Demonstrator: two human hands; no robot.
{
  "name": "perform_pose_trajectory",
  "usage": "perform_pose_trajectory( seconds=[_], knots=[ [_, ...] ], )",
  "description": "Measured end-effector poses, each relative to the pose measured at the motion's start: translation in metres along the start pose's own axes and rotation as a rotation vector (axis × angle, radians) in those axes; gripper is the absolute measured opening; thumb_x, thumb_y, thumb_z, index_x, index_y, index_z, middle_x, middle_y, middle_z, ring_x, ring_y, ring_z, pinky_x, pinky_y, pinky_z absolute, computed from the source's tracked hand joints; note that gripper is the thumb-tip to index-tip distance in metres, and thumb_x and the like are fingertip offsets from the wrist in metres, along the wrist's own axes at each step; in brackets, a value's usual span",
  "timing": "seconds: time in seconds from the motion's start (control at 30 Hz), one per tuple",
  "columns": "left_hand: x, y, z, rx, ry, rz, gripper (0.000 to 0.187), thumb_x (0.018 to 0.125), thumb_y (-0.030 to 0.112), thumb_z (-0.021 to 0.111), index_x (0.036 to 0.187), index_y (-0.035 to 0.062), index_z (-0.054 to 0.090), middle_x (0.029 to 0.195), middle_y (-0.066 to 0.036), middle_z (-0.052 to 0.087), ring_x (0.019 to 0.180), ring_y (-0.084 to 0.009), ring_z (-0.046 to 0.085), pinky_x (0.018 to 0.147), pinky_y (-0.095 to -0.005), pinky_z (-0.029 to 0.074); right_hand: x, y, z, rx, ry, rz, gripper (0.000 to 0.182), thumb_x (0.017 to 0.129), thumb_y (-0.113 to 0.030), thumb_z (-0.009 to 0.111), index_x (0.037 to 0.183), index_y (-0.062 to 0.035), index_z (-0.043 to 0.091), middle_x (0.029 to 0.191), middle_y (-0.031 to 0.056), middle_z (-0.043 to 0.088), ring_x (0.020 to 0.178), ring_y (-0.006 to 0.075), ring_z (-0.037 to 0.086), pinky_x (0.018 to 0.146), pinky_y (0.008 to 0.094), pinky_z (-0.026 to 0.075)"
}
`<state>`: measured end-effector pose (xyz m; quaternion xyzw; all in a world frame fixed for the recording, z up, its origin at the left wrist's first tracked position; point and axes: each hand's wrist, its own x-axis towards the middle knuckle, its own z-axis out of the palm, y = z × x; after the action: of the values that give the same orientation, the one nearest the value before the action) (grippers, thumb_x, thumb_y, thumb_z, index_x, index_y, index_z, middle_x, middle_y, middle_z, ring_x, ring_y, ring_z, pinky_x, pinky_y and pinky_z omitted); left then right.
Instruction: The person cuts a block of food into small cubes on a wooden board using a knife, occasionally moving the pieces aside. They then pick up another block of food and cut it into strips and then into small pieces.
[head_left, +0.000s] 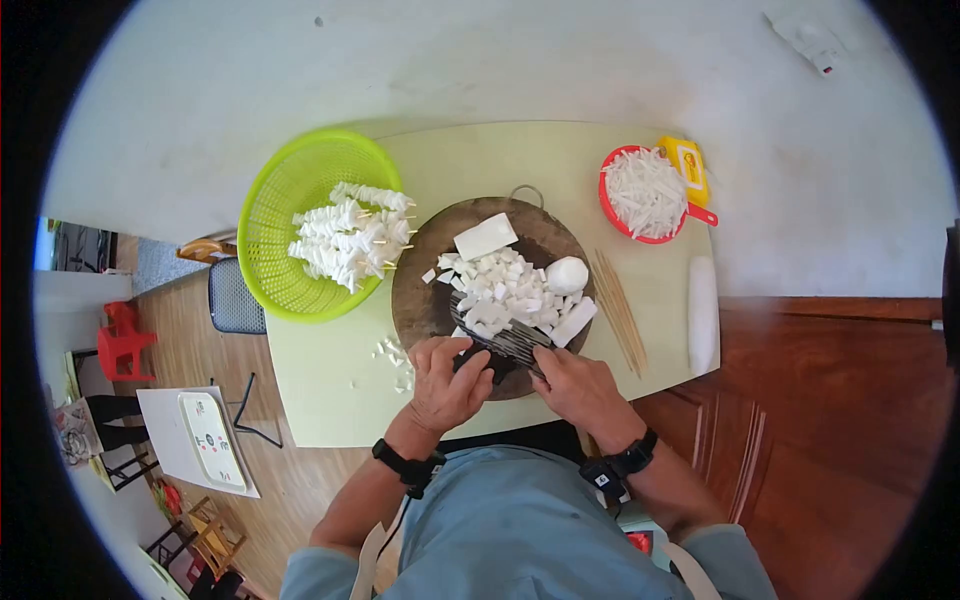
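I see the right hand point(583, 390) with its fingers closed on the right end of a dark, streaked, blade-like tool point(515, 342). The left hand point(448, 390) has thumb and fingers bent at the tool's black near part; I can't tell whether they grip or only steady it. Motion blurs the tool's outline. Just beyond it, a loose heap of small white cut pieces point(508, 280) fills the middle of a round brown wooden chopping board point(415, 290). A white rectangular block point(486, 237) and a rounded white lump point(567, 276) border the heap.

Both hands work over the board's near side, close to the near edge of the pale green table point(330, 400). On the left, my room narrows at a lime-green plastic basket point(258, 270), just beside the board. Rightward, thin wooden sticks point(620, 310) lie near the board's rim; tabletop shows between them and a long white cylinder point(703, 315) at the right edge.
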<state>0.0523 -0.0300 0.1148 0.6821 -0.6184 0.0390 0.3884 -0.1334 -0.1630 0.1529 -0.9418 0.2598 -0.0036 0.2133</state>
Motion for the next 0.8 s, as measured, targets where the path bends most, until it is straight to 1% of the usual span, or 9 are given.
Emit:
perform_pose_trajectory(
  seconds=[0.03, 0.13, 0.23, 0.27, 0.33, 0.4, 0.43, 0.63, 0.8],
  knots=[
    [0.012, 0.0, -0.006, -0.002, -0.001, 0.007, 0.029, 0.077, 0.013, 0.075, 0.104, 0.0085, 0.065, 0.111, -0.015, 0.056, 0.102, -0.0341, 0.052, 0.089, -0.0476, 0.04, 0.0, 0.001, 0.0, 0.0, 0.006, 0.004, 0.027, 0.088, -0.025, 0.069, 0.107, -0.0081, 0.058, 0.078, 0.0089, 0.063, 0.067, 0.0287, 0.068, 0.054, 0.0425, 0.053],
    [0.04, -0.013, -0.009, -0.045, -0.24, 0.098, 0.022, 0.083, 0.031, 0.072, 0.087, 0.0105, 0.063, 0.092, -0.006, 0.057, 0.09, -0.0266, 0.055, 0.084, -0.0434, 0.041, 0.001, 0.002, -0.001, 0.019, 0.057, -0.022, 0.027, 0.087, -0.024, 0.07, 0.105, -0.0078, 0.059, 0.077, 0.0091, 0.062, 0.067, 0.0281, 0.068, 0.053, 0.0421, 0.053],
    [0.058, -0.024, -0.01, -0.103, -0.386, 0.156, 0.025, 0.085, 0.034, 0.07, 0.085, 0.0093, 0.064, 0.089, -0.007, 0.056, 0.088, -0.0275, 0.054, 0.083, -0.0419, 0.041, 0.003, 0.005, -0.005, -0.012, 0.071, -0.02, 0.026, 0.086, -0.023, 0.071, 0.103, -0.0075, 0.058, 0.075, 0.009, 0.061, 0.066, 0.0276, 0.067, 0.053, 0.0412, 0.053],
    [0.063, -0.026, -0.01, -0.107, -0.39, 0.165, 0.025, 0.085, 0.034, 0.07, 0.085, 0.0093, 0.064, 0.089, -0.007, 0.056, 0.088, -0.0275, 0.054, 0.083, -0.0419, 0.041, 0.004, 0.007, -0.006, -0.023, 0.089, -0.027, 0.026, 0.086, -0.023, 0.071, 0.102, -0.0076, 0.058, 0.075, 0.009, 0.061, 0.065, 0.0274, 0.067, 0.052, 0.0407, 0.053],
    [0.073, -0.028, -0.01, -0.118, -0.566, 0.142, 0.03, 0.088, 0.036, 0.069, 0.097, 0.0073, 0.067, 0.097, -0.01, 0.057, 0.091, -0.0293, 0.054, 0.085, -0.042, 0.042, 0.003, 0.009, -0.006, -0.032, 0.11, -0.025, 0.025, 0.086, -0.022, 0.071, 0.101, -0.0077, 0.057, 0.075, 0.0089, 0.061, 0.065, 0.0272, 0.067, 0.052, 0.0401, 0.053],
    [0.081, -0.027, -0.006, -0.124, -0.602, 0.129, 0.033, 0.09, 0.039, 0.066, 0.098, 0.0067, 0.067, 0.097, -0.011, 0.057, 0.091, -0.0302, 0.054, 0.085, -0.0424, 0.042, 0.003, 0.012, -0.006, -0.032, 0.055, 0.011, 0.037, 0.082, -0.022, 0.076, 0.112, -0.0071, 0.061, 0.079, 0.0084, 0.063, 0.071, 0.0273, 0.068, 0.055, 0.0405, 0.053],
    [0.085, -0.026, -0.004, -0.127, -0.634, 0.106, 0.036, 0.093, 0.041, 0.063, 0.098, 0.006, 0.068, 0.097, -0.012, 0.057, 0.092, -0.031, 0.054, 0.085, -0.0428, 0.042, 0.003, 0.014, -0.005, -0.031, 0.058, 0.017, 0.037, 0.082, -0.022, 0.076, 0.112, -0.0071, 0.061, 0.079, 0.0084, 0.063, 0.071, 0.0273, 0.068, 0.055, 0.0405, 0.053],
    [0.099, -0.026, 0.008, -0.126, -0.766, 0.037, 0.04, 0.095, 0.042, 0.06, 0.101, 0.0025, 0.068, 0.099, -0.016, 0.056, 0.097, -0.0349, 0.054, 0.088, -0.0461, 0.043, 0.003, 0.016, -0.002, -0.021, 0.046, 0.008, 0.032, 0.083, -0.022, 0.075, 0.105, -0.0075, 0.058, 0.078, 0.0091, 0.062, 0.069, 0.0279, 0.068, 0.053, 0.0413, 0.052],
    [0.105, -0.019, 0.014, -0.094, -0.748, -0.025, 0.039, 0.096, 0.041, 0.059, 0.1, 0.0035, 0.068, 0.098, -0.016, 0.057, 0.096, -0.0357, 0.055, 0.089, -0.0463, 0.043, 0.006, 0.019, -0.007, 0.014, 0.067, -0.025, 0.026, 0.087, -0.024, 0.071, 0.099, -0.0065, 0.056, 0.076, 0.0099, 0.062, 0.064, 0.0288, 0.068, 0.051, 0.042, 0.053]
  ],
)
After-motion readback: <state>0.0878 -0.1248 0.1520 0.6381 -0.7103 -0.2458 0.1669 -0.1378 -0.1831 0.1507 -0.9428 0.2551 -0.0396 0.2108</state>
